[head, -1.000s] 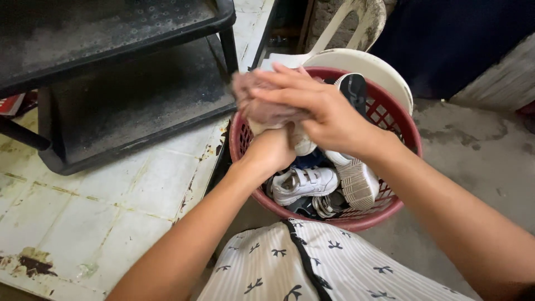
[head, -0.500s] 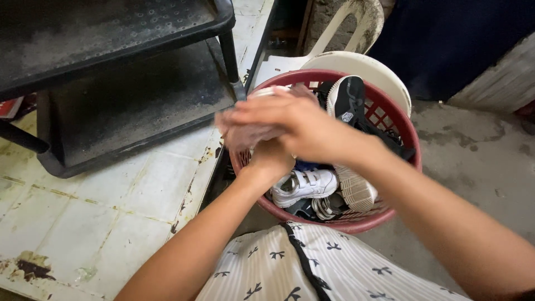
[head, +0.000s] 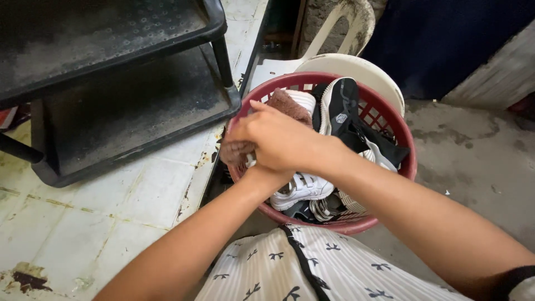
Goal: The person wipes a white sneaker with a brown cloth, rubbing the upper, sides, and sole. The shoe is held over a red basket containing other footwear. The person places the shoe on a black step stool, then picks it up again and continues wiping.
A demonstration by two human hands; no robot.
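Both hands have dropped lower and nearer the body since half a second ago, now over the near-left rim of the basket [head: 409,161]. Right hand [head: 278,139] lies on top, fingers curled closed over a brownish-pink cloth [head: 288,105] that pokes out behind the knuckles and again, blurred, at the left. Left hand [head: 262,174] is almost wholly hidden beneath it; only the wrist shows, so whether it grips anything cannot be told.

Inside the round red plastic basket is a pile of shoes: a white strapped sneaker [head: 304,188] lies just below the hands, and a black-soled shoe [head: 341,106] stands on end at the far side.

Left of the basket, a dark, dusty, low metal rack [head: 111,72] with two shelves stands on pale floor tiles [head: 128,200], stained and chipped along the joints. To the right the floor is bare grey concrete [head: 473,161]. Behind the basket is a worn white plastic chair [head: 356,64]. A striped garment [head: 290,267] with small dark motifs covers the person's lap.
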